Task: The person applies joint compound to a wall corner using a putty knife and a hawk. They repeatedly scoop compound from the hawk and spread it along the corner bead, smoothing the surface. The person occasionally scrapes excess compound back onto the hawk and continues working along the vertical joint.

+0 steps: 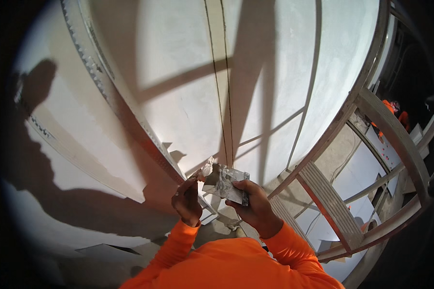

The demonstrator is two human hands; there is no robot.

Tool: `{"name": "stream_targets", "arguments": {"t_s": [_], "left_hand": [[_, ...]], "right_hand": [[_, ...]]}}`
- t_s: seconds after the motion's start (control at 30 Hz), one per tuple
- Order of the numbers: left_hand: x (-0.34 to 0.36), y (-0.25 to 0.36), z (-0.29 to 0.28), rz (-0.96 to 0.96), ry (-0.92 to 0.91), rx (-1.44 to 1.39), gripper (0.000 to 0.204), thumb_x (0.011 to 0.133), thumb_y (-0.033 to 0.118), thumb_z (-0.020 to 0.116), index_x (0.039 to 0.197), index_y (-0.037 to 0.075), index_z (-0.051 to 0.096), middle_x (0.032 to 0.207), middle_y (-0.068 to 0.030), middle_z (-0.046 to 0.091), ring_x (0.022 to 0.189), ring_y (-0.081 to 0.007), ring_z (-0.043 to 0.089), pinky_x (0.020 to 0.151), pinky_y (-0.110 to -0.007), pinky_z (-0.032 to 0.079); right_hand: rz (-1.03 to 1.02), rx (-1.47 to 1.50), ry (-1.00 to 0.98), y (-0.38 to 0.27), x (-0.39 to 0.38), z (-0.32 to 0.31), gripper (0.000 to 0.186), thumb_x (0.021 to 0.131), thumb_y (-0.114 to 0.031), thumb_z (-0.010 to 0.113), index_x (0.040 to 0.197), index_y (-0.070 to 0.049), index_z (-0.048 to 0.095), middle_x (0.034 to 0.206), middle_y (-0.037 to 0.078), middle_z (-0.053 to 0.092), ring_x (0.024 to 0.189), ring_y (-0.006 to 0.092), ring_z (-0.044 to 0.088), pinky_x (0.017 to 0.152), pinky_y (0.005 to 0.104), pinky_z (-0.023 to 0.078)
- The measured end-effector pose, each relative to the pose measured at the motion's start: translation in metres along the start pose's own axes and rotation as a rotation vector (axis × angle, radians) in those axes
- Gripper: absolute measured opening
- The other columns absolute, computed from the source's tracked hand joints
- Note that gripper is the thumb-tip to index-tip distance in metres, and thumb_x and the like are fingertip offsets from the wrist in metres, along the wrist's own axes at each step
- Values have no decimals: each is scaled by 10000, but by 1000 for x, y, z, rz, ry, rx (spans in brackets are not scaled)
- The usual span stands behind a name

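My right hand grips a flat metal plate, roughly rectangular and smeared with pale compound, its thumb on top and its fingers underneath. Just left of the plate, my left hand is closed with fingertips pointing up. A lump of whitish compound shows above those fingertips, beside the plate's left edge; what carries it is mostly hidden by the hand. Both hands are in front of a pale wall panel with a vertical joint strip running down it.
A perforated metal corner strip runs down the wall to the left. At right stands a ladder with ribbed treads. Beyond it, white sheets lie on the floor, and a person in orange is farther off. Shadows cross the wall.
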State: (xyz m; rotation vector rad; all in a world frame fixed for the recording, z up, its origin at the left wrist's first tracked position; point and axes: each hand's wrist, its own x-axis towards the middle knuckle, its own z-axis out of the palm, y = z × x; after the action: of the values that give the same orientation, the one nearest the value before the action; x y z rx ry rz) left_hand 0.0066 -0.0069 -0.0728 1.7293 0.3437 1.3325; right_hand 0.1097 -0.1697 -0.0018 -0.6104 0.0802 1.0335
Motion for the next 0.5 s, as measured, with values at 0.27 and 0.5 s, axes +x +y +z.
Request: {"name": "stream_targets", "arguments": {"t_s": [0.27, 0.5], "left_hand": [[19, -11, -13, 487, -115, 72, 333, 888, -225, 527, 1124, -30, 657, 1106, -222, 739, 1083, -330, 726, 948, -405, 579], [2, -14, -43, -125, -37, -209, 217, 970, -45, 583, 1173, -25, 659, 1080, -103, 691, 1040, -160, 648, 930, -298, 497]], "right_hand": [[8, 0, -55, -12, 3, 10, 228, 953, -111, 593, 1152, -1, 611, 1010, 103, 714, 810, 220, 726, 709, 389, 650], [-438, -261, -484, -62, 19, 41, 164, 977, -108, 610, 1004, 38, 680, 911, 145, 735, 798, 240, 724, 800, 348, 588]]}}
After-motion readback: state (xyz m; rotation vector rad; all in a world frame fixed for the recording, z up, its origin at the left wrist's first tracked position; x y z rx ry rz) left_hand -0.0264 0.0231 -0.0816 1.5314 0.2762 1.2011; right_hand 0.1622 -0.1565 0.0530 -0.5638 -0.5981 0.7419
